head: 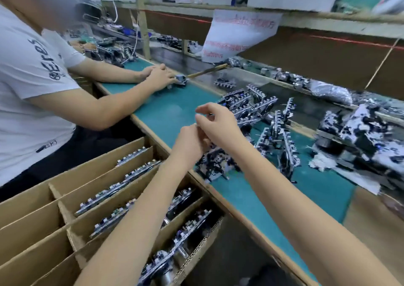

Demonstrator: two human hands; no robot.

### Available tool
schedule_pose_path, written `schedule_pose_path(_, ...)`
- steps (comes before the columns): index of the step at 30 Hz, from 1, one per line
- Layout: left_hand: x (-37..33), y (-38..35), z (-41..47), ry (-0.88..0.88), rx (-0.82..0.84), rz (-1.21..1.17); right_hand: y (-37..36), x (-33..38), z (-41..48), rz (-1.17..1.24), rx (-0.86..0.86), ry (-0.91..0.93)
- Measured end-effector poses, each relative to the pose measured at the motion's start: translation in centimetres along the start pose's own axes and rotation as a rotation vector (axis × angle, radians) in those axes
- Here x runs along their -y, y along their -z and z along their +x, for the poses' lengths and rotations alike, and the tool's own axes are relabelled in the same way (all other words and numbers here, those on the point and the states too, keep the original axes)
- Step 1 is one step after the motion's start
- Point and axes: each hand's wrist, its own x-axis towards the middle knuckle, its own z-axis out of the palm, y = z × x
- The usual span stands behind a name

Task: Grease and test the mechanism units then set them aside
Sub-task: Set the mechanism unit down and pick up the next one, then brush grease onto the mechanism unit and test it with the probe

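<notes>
Assembly bench: co-worker [32,77] in white T-shirt works far left of the grip; divided cardboard box [65,198] w/ stored units sits below-left. L hand [190,141] grips mechanism unit [216,163], which rests on green mat [170,110]. R hand [216,123] is curled just above; can't tell what it holds. Loose units [251,108] are piled to the right.

To my left I see a person in a white printed T-shirt [28,77], both forearms resting on the green mat [166,110] that runs along the bench. A thin wooden stick [207,70] lies just past that person's hands. Above, a white paper sheet with red lettering [238,36] hangs from a wooden shelf [306,16], and an upright wooden post [142,18] stands further back. A fluffy white wad [321,162] lies on the mat to my right. Nearest me is a divided cardboard box [32,220].
</notes>
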Motion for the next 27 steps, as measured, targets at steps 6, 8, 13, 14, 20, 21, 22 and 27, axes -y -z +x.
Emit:
schedule_pose_path(6,-3.0,-2.2,-0.3,0.032,0.079,0.429,5.9,-5.3,-3.8,-0.150,0.002,-0.093)
schedule_pose_path(8,-3.9,-2.9,-1.1,0.005,0.139,0.561,6.6,-6.6,-4.7,-0.174,0.025,-0.125)
schedule_pose_path(13,-4.7,-3.6,-2.3,-0.013,0.197,0.700,7.2,-7.7,-5.9,-0.167,0.106,-0.103)
schedule_pose_path(14,-4.9,-3.3,-2.7,-0.020,0.187,0.696,7.3,-7.8,-5.9,-0.184,0.125,-0.089)
schedule_pose_path(20,-4.5,-0.6,-3.8,-0.066,0.337,0.551,8.1,-7.5,-6.6,-0.149,0.202,-0.074)
schedule_pose_path(21,-4.3,-0.1,-4.0,-0.052,0.398,0.442,8.4,-7.6,-7.0,-0.107,0.186,-0.087)
schedule_pose_path(22,-4.1,0.2,-4.1,-0.019,0.442,0.287,8.8,-7.7,-7.6,-0.053,0.159,-0.104)
schedule_pose_path(27,-6.0,-1.7,-5.6,0.301,0.623,-0.666,13.2,-9.4,-12.0,0.521,0.152,-0.410)
